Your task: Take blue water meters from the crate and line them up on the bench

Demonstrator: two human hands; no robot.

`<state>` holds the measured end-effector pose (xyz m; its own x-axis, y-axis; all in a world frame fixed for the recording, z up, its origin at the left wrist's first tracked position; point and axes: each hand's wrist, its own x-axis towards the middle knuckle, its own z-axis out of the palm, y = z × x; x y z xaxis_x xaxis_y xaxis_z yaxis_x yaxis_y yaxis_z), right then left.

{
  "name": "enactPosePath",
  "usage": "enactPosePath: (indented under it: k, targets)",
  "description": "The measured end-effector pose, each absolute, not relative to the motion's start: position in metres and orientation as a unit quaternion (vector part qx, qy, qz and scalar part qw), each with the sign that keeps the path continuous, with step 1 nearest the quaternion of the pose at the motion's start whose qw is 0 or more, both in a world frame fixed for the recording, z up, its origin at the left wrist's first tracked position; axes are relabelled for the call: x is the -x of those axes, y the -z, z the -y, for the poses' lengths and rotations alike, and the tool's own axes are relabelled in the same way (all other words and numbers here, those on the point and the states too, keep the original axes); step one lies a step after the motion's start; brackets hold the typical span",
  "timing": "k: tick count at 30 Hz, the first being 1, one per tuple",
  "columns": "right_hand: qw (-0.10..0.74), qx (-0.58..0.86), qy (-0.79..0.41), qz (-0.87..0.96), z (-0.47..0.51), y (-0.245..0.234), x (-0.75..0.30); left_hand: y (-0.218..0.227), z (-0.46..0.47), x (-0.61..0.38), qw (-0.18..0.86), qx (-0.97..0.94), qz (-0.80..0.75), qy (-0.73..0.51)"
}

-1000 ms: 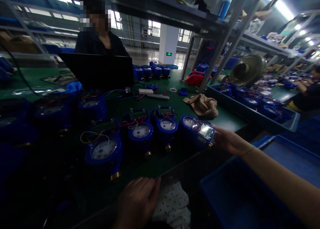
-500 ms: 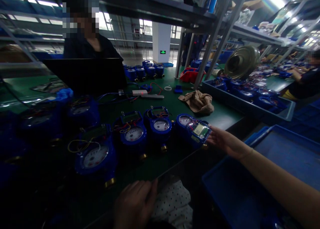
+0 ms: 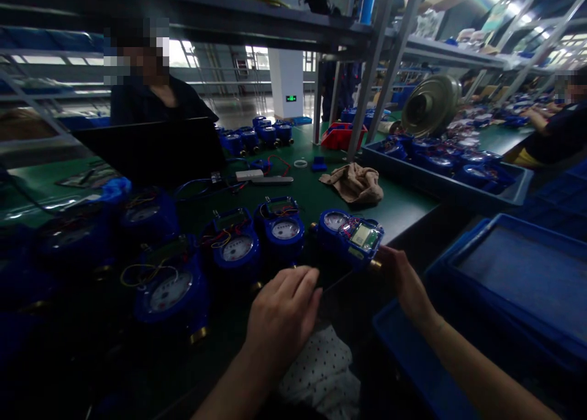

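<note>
A blue water meter (image 3: 351, 236) with a round dial and an uncovered electronics box lies at the right end of a row, its box turned to the right. At that box end my right hand (image 3: 406, 279) grips the edge near a brass fitting; its fingertips are partly hidden by the meter. My left hand (image 3: 284, 307) hovers over the table's front edge, fingers curled together, with nothing seen in them. Just beyond it stand two more meters, one a blue water meter (image 3: 280, 227) with its dial facing up, the other a wired meter (image 3: 236, 246).
More meters (image 3: 172, 288) fill the dark left side. Behind are a black screen (image 3: 151, 154), a brown cloth (image 3: 355, 184) and a blue tray (image 3: 518, 194) of meters. Blue crates (image 3: 518, 273) stand at the lower right. A co-worker (image 3: 156, 102) is across the table.
My left hand has risen from near my lap, forward and right, toward the row. My right hand stays at the end meter, now lower on it; the meter has shifted slightly right from its neighbour.
</note>
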<state>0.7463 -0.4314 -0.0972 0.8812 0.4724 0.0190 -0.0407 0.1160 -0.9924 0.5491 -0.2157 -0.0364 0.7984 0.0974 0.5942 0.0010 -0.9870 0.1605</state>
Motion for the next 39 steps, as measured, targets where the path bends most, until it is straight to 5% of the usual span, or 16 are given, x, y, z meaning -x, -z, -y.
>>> enactPosePath:
  k: [7,15,23,39]
  targets:
    - [0.69,0.682,-0.011,0.242,0.411,0.135,-0.734,0.036,0.231,-0.629,0.041,-0.953,0.07,-0.293]
    - [0.627,0.718,0.16,0.255,0.402,0.056,-0.721,0.016,0.217,-0.646,0.169,-0.93,0.019,-0.325]
    - [0.636,0.686,0.156,0.317,0.368,0.015,-0.708,-0.013,0.202,-0.65,0.367,-0.868,-0.105,-0.316]
    - [0.611,0.681,0.217,0.341,0.361,0.031,-0.711,-0.032,0.198,-0.646,0.319,-0.904,-0.162,-0.233]
